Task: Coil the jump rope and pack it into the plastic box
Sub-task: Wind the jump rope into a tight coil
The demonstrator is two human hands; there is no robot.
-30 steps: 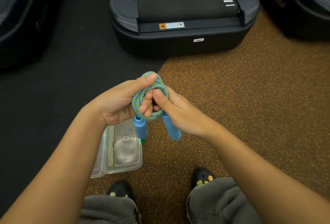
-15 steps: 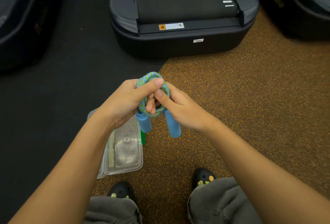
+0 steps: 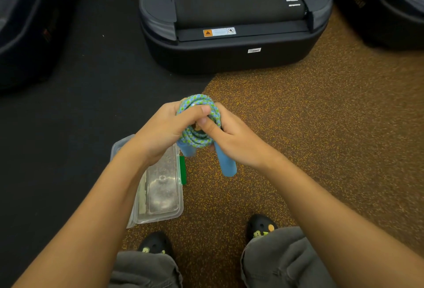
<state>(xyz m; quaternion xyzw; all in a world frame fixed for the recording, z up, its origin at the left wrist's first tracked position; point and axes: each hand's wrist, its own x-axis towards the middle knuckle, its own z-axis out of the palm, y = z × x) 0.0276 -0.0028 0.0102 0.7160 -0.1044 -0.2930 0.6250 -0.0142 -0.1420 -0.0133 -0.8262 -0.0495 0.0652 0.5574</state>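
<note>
Both hands, left hand [image 3: 165, 131] and right hand [image 3: 234, 143], are gripping the coiled jump rope [image 3: 199, 122], handles hanging down. The plastic box [image 3: 160, 186] is lying on the floor below the coil, nearer the left hand, its long axis running away from the person.

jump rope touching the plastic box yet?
Apart. The head view shows the coiled jump rope held in both hands, in the air, while the plastic box lies on the floor below.

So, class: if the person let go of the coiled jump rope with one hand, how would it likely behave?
The jump rope is braided cord, bent into tight loops, so it is probably floppy and would spring loose. Both the left hand and right hand pinch the coil, which suggests it will not hold shape alone. The blue handles hang stiffly and may swing.
</note>
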